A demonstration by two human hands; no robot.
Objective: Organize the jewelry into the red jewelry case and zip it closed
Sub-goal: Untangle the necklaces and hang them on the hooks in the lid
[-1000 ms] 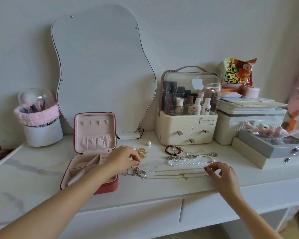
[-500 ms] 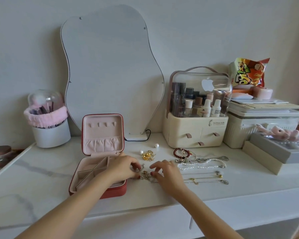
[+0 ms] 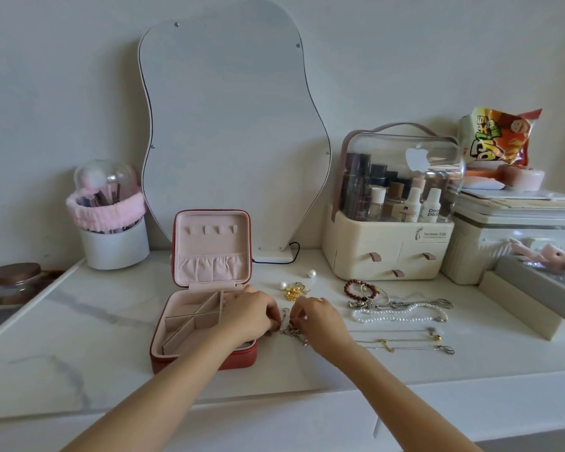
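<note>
You are near the start: the red jewelry case stands open on the desk, lid upright, and every compartment that shows looks bare. Nothing appears packed yet, and the zip is not run.

Just right of the case, your left hand and right hand meet over a small silver tangle lying on the desk. Both grips are pinched down at it, fingertips curled close, but whether either one has actually caught the chain or only touches it I cannot tell.

Still left out, all to the right of the case: a gold piece with two loose pearls behind your hands, then farther right a red bead bracelet, a silver chain, a pearl strand and two thin chains nearest the desk edge. So most of the sorting, then the closing, remains.

Your left hand and forearm cover the case's right compartments and near right corner, so something may sit there unseen. The tangle is too small and blurred to tell whether it is one item or several.
</note>
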